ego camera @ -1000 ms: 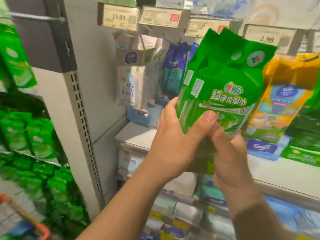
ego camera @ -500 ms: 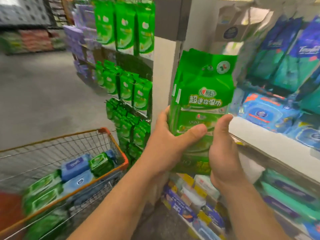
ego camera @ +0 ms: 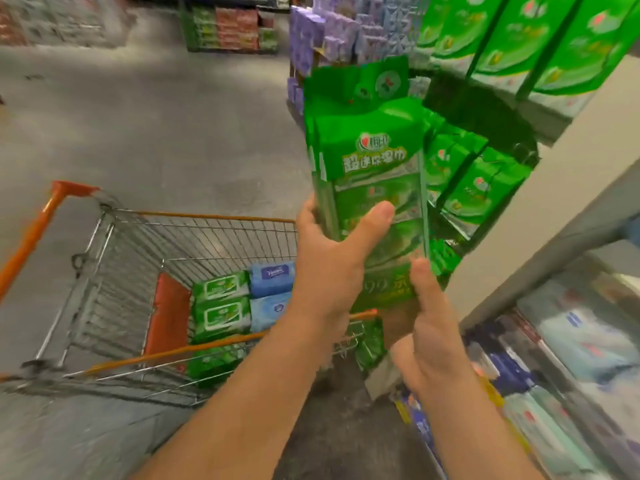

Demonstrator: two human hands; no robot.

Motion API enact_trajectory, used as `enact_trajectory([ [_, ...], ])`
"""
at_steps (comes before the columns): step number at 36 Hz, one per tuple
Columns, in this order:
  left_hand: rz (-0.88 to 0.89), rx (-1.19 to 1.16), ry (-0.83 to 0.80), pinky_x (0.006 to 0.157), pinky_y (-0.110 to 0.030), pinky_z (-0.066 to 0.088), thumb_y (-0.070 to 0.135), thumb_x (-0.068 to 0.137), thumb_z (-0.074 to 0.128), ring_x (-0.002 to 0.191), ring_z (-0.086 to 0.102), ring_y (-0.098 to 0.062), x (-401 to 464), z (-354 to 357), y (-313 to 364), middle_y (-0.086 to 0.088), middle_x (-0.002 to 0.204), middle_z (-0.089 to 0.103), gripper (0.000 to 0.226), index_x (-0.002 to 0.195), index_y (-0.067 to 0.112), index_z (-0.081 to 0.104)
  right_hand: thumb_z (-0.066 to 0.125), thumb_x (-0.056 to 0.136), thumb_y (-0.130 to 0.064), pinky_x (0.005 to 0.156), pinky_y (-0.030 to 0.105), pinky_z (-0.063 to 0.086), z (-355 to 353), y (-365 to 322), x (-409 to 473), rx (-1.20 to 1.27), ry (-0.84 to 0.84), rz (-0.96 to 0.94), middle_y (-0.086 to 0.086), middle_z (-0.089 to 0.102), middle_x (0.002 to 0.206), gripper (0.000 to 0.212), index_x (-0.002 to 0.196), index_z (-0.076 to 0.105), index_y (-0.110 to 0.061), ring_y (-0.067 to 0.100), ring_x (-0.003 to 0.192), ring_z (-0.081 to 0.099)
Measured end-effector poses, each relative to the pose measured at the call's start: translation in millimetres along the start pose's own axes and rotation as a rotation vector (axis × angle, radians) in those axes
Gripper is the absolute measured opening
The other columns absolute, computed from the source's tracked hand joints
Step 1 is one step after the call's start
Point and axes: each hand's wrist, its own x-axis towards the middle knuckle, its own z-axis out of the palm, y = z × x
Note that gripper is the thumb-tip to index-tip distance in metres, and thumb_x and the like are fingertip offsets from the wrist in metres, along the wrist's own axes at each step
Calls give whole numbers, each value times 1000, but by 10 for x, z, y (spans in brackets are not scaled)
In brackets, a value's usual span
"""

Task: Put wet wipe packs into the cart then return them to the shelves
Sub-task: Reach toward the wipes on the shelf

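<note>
Right now both hands, left hand [ego camera: 325,271] and right hand [ego camera: 431,327], grip a green wet wipe multipack [ego camera: 370,174] above the cart [ego camera: 114,271], hanging green packs [ego camera: 474,188] just behind.

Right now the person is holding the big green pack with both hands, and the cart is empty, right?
Not quite. Both the left hand and the right hand do hold the green pack, but the cart is not empty: the head view shows green packs and blue packs in it.
</note>
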Motion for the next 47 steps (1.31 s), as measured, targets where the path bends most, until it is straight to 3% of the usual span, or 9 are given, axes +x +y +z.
enact_trajectory([
  [6,-21,-162,114,90,-45,62,21,85,81,104,74,-20,265,-405,130,-5,121,72,65,139,19,46,91,62,-55,120,50,32,697,444,136,291,-182,157,11,56,147,99,146,54,-17,29,138,51],
  [11,5,-98,192,95,-47,59,44,63,91,112,71,-23,464,-703,83,-3,128,68,84,133,31,45,86,68,-52,119,50,33,943,667,386,346,-282,262,15,51,151,99,150,47,-14,32,139,49],
  [18,10,-97,120,82,-27,60,46,57,86,102,73,-10,730,-1208,134,0,120,72,90,134,16,49,97,45,-47,117,49,37,961,935,681,331,-104,251,13,62,139,96,131,68,-16,33,125,59],
  [28,-94,-1,169,81,-32,49,49,89,63,82,70,-10,1278,-2058,115,3,98,77,27,96,24,72,99,38,-46,84,39,57,418,1099,1281,-3,-132,381,10,72,120,87,117,76,-19,28,101,70],
  [32,-235,97,166,75,-30,48,48,91,54,74,67,-8,1387,-2284,-55,8,83,75,37,102,15,67,101,25,-46,78,37,60,122,1191,1612,-149,-124,451,9,77,103,83,101,81,-17,23,87,74],
  [36,-438,240,127,85,-36,51,57,78,63,82,74,-12,1538,-2418,-313,1,96,79,52,109,17,72,101,28,-42,79,42,63,-123,1293,1921,-281,-111,536,14,77,103,103,118,71,-3,26,85,76],
  [41,-729,396,152,119,-52,33,75,37,92,136,51,-22,1845,-2631,-1049,3,147,57,129,145,18,51,79,77,-20,88,35,48,-280,1510,2303,-465,-92,620,-4,79,91,35,110,69,-12,11,83,74],
  [44,-823,553,157,112,-47,45,78,33,92,127,60,-19,1971,-2946,-1766,1,144,61,131,143,19,52,92,61,-46,112,39,33,-376,1669,2525,-578,-148,672,-9,71,119,77,125,61,-17,12,118,60],
  [47,-874,585,191,117,-44,38,70,46,94,140,48,-24,1977,-2666,-1671,0,158,45,131,154,21,40,84,79,-35,115,41,25,-516,1853,2730,-613,-128,762,-6,51,141,89,151,35,-17,20,138,41],
])
